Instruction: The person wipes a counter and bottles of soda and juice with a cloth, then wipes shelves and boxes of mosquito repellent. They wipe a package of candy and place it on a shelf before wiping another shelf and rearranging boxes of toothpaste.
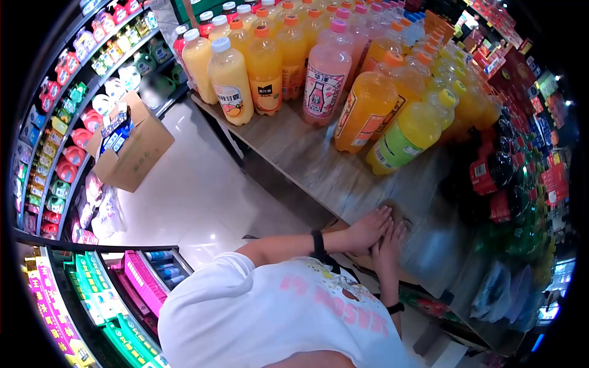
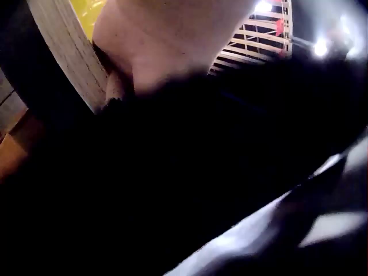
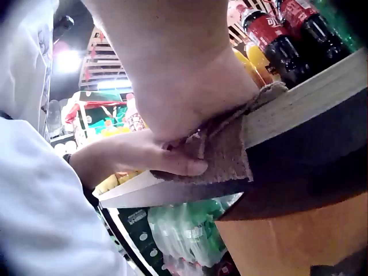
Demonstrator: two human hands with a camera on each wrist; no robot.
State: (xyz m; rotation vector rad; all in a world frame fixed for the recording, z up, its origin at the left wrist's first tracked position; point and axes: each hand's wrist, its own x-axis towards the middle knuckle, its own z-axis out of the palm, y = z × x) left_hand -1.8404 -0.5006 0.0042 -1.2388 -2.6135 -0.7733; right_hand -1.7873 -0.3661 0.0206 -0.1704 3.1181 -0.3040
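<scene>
Both hands are together near the front edge of a wood-topped display table [image 1: 294, 141]. My left hand [image 1: 366, 232] reaches in from the left, with its fingers extended over a brown cloth [image 3: 227, 155]. My right hand [image 1: 388, 248] lies against it, its fingers pointing forward and pressing on the same cloth. In the right wrist view the cloth hangs over the table's edge, and the left thumb [image 3: 187, 164] rests straight along it. The right fingertips are hidden in that view. In the left wrist view a large dark area covers most of the scene.
Beyond the hands stand rows of juice bottles [image 1: 362, 113], with a yellow bottle [image 1: 408, 141] nearest. Dark cola bottles [image 3: 276, 43] are to the right. An open carton [image 1: 138, 150] lies at the left by shelves of detergent [image 1: 76, 138]. Wrapped green bottles [image 3: 187, 230] sit below the tabletop.
</scene>
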